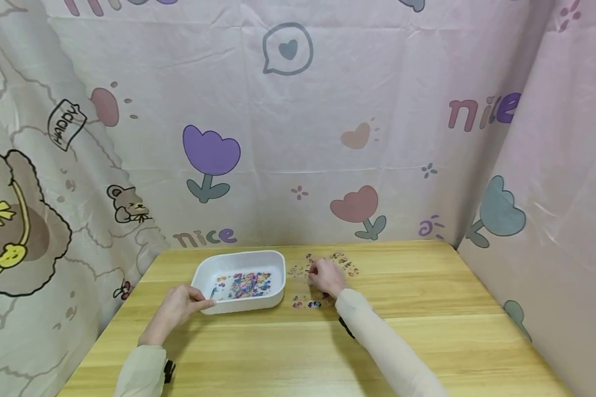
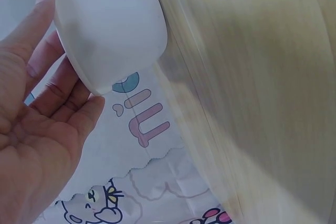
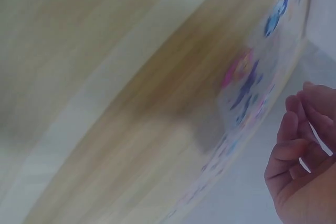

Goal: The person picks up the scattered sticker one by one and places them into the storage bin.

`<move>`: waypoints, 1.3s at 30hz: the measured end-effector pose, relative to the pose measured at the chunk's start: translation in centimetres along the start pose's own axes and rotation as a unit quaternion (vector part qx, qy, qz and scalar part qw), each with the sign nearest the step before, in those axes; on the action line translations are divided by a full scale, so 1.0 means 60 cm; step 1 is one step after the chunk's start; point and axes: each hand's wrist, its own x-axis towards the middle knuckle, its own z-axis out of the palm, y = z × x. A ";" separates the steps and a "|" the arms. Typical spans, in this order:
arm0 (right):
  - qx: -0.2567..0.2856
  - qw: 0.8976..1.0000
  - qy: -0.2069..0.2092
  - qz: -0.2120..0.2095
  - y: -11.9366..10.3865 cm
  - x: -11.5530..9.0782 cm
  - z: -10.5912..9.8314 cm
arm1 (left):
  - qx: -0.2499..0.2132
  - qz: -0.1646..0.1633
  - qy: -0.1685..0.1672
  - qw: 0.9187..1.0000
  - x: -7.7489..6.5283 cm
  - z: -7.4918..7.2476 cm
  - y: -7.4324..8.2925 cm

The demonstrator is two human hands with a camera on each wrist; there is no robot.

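Observation:
A white rectangular tray point(image 1: 240, 305) stands on the table, with many small colourful sticker-like pieces point(image 1: 248, 285) lying in it. My left hand point(image 1: 176, 309) holds its near left corner by the rim; in the left wrist view the thumb and fingers grip either side of the tray wall point(image 2: 110, 24). Right of the tray, my right hand point(image 1: 326, 277) is over more colourful pieces point(image 1: 307, 304) spread on the table. In the right wrist view this hand point(image 3: 302, 156) has curled fingers, with thumb and fingertips together. Nothing is visible between them.
The pale wooden table point(image 1: 278, 353) carries more scattered pieces point(image 1: 345, 263) beyond the right hand. A printed curtain point(image 1: 288, 138) hangs along the table's back edge and at both sides. Each wrist wears a dark band point(image 1: 169, 371).

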 end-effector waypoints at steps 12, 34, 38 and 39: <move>-0.009 0.997 0.016 0.075 0.066 -0.021 -0.029 | 0.002 0.011 0.001 1.000 0.001 0.000 -0.003; -0.057 0.974 0.004 0.220 0.145 -0.028 -0.082 | 0.002 0.014 -0.001 1.000 0.002 0.002 -0.007; -0.075 0.972 0.003 0.222 0.143 -0.023 -0.073 | 0.000 0.013 -0.003 1.000 0.002 0.000 -0.005; -0.077 0.972 0.005 0.221 0.143 -0.021 -0.070 | 0.000 0.013 -0.004 1.000 0.002 0.000 -0.005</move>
